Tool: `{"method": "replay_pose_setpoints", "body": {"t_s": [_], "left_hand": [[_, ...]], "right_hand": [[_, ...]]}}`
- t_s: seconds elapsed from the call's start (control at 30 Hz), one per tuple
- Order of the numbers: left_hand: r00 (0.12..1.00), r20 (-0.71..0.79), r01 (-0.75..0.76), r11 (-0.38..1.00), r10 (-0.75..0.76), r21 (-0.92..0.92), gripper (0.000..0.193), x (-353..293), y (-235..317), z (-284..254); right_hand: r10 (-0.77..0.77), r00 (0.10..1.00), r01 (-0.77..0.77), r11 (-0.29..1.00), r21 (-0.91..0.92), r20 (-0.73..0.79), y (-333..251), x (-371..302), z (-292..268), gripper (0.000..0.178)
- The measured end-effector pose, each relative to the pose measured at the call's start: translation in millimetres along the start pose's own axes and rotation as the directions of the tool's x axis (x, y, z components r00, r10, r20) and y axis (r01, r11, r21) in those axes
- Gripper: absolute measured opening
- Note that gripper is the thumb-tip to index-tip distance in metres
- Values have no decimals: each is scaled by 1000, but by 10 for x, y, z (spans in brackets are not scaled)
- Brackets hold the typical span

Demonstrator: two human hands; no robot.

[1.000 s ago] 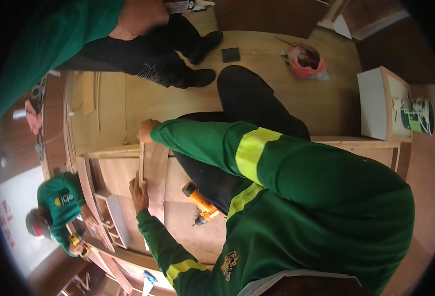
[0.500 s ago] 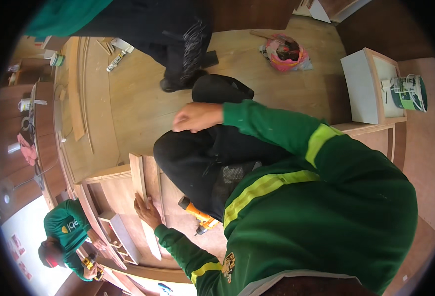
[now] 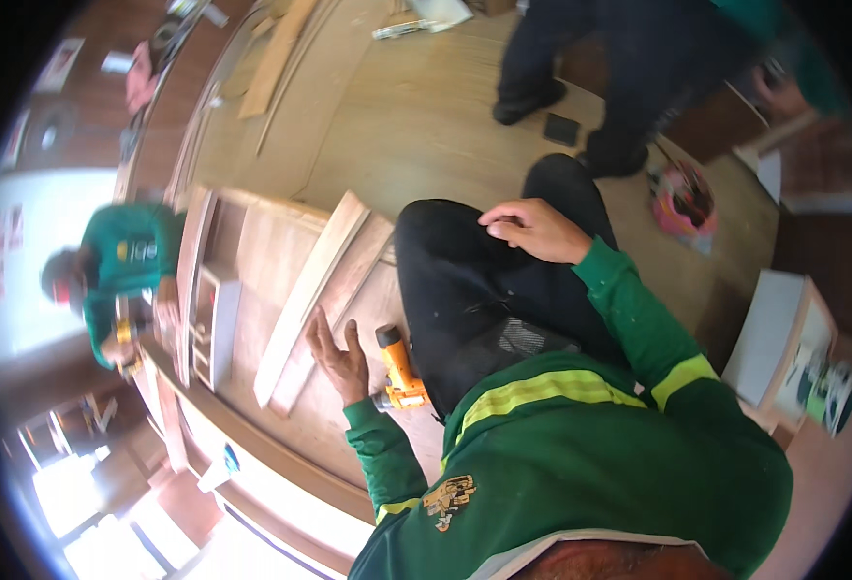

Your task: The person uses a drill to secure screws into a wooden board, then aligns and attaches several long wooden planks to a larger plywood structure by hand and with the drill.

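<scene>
white box, green-and-white printed side, floor's right edge | small blue-and-white package, lower left by cabinet edge | pale posters, left wall

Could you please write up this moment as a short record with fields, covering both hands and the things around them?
Left hand: left hand open, palm toward the wooden boards, holding nothing
Right hand: right hand resting on the person's dark-trousered knee, fingers curled, empty
Nearest tool: orange cordless drill lying on the wooden panel, just beside the left hand
Nearby people: a person in a green shirt on the left; another standing at the top
</scene>
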State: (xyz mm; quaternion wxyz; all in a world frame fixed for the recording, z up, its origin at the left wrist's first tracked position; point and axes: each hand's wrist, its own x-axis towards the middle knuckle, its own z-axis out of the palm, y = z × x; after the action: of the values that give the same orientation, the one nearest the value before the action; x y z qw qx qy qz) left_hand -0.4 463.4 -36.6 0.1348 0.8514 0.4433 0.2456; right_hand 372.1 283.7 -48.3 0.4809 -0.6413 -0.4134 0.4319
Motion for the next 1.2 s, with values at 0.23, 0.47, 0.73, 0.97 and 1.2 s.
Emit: {"method": "replay_pose_setpoints", "body": {"t_s": [0.23,0.47,0.73,0.97,1.2], "left_hand": [[855,207,492,870,-476,-33,110,-1140,-55,291],[864,219,410,885,-454,220,87,-1384,-130,466],[837,276,413,876,-473,249,63,-1624,-516,234],[890,206,350,900,-406,260,61,-1674,-1313,-317],[977,105,169,974,-186,152,89,-1373,-951,-285]], "right_hand": [[77,997,-73,986,151,-20,124,25,-65,27],[91,996,-90,994,68,-13,68,85,-10,29],[96,994,-85,979,183,-53,254,-128,-189,32],[148,989,-133,947,292,-29,204,-20,-206,32],[104,986,-69,967,244,-134,-134,56,-103,23]]}}
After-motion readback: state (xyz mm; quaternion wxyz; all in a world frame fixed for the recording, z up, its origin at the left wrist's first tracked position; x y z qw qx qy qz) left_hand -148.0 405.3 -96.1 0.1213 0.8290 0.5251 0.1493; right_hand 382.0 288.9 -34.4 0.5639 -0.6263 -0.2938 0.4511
